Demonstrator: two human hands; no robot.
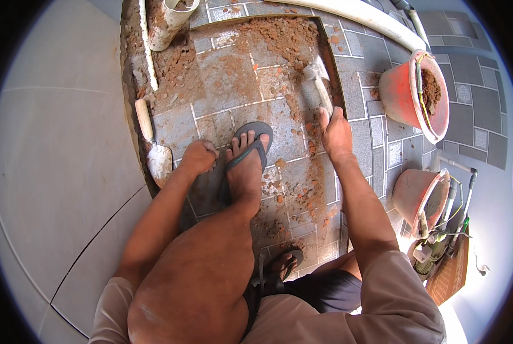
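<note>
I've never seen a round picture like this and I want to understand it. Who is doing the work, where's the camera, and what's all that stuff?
There's no robot here, just a person using bare hands. The camera sits on their head and looks down. Its wide fisheye lens bends straight edges and leaves dark corners.

The right hand holds a short-handled tool with a pale, dirty head. The left hand is curled beside the sandaled foot; I can't tell whether it holds anything.

Reddish-brown soil lies scattered over the grey tiles. A trowel with a wooden handle lies at the left edge. To the right stand two reddish buckets, the farther one with soil inside.
</note>
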